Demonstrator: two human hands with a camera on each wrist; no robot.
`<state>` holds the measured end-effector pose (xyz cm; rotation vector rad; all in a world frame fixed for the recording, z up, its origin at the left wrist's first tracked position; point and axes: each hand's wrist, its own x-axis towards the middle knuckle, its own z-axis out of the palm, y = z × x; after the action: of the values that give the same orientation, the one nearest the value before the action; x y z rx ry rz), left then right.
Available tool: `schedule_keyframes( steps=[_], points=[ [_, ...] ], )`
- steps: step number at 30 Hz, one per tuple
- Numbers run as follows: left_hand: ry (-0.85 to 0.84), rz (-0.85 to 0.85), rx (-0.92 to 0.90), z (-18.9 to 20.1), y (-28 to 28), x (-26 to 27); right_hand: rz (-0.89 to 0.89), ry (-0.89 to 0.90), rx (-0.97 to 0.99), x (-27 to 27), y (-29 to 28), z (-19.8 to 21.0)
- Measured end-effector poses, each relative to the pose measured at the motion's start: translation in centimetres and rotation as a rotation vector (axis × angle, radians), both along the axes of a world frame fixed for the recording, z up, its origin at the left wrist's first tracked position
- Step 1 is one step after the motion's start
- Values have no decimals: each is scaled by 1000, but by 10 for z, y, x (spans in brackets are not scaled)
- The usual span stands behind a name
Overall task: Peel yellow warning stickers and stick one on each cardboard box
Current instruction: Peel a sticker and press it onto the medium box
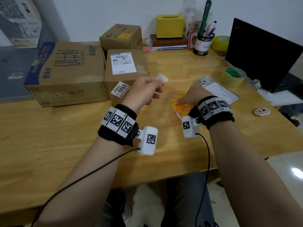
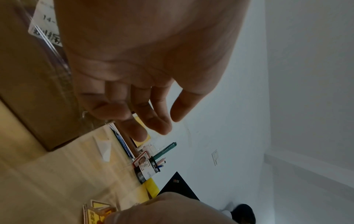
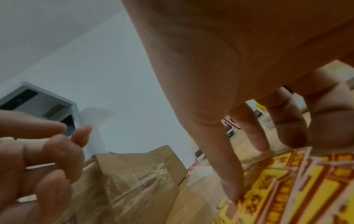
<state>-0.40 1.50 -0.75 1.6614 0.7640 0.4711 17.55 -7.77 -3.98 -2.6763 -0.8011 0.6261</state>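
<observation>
Three cardboard boxes stand at the table's left: a large printed box point(image 1: 65, 71), a medium box point(image 1: 126, 76) with a white shipping label, and a small box point(image 1: 120, 36) behind it bearing a yellow sticker point(image 1: 125, 36). A loose pile of yellow warning stickers point(image 1: 179, 108) point(image 3: 306, 189) lies in front of me. My right hand point(image 1: 182, 99) point(image 3: 249, 174) reaches down onto it, thumb tip and fingertips touching the top sheets. My left hand point(image 1: 157, 89) point(image 2: 153, 121) hovers beside the medium box with relaxed, empty fingers. A white backing scrap point(image 1: 162, 77) point(image 2: 105, 147) lies just past its fingertips.
A phone point(image 1: 216, 89) lies face down right of the stickers. Behind it are a green-and-yellow tape roll point(image 1: 232, 77) and an open black laptop point(image 1: 262, 54). At the back stand a pen holder point(image 1: 203, 43) and a yellow tissue box point(image 1: 169, 26).
</observation>
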Motion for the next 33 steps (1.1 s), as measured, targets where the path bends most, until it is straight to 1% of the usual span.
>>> schedule_keyframes(
  steps=[6, 8, 10, 12, 15, 18, 21, 23, 27, 30, 33],
  points=[
    [-12, -22, -50, -2, -2, 9, -11, 12, -16, 4, 4, -1],
    [-8, -28, -59, -3, -2, 9, -31, 20, -2, 5, 3, -2],
    [-9, -29, -65, -4, -1, 9, -55, -11, 30, 6, 3, -1],
    [-10, -24, -68, -3, 0, 8, -79, -32, 95, 6, 4, 2],
    [-4, -5, -64, 3, 5, 4, -77, 50, 277, -3, 9, 17],
    [10, 5, -14, 16, 17, -2, -14, 157, 466, -23, 20, 43],
    [17, 16, 88, 31, 33, -11, 80, 178, 600, -42, 32, 64],
    [-20, 47, 125, 39, 49, -17, 135, 197, 654, -50, 41, 74],
    [-117, 50, 73, 57, 76, -23, 214, 207, 706, -60, 62, 84],
    [-119, 44, 90, 64, 93, -20, 220, 210, 727, -61, 80, 86],
    [-110, 64, 117, 60, 107, -19, 220, 211, 743, -58, 95, 83]
  ],
)
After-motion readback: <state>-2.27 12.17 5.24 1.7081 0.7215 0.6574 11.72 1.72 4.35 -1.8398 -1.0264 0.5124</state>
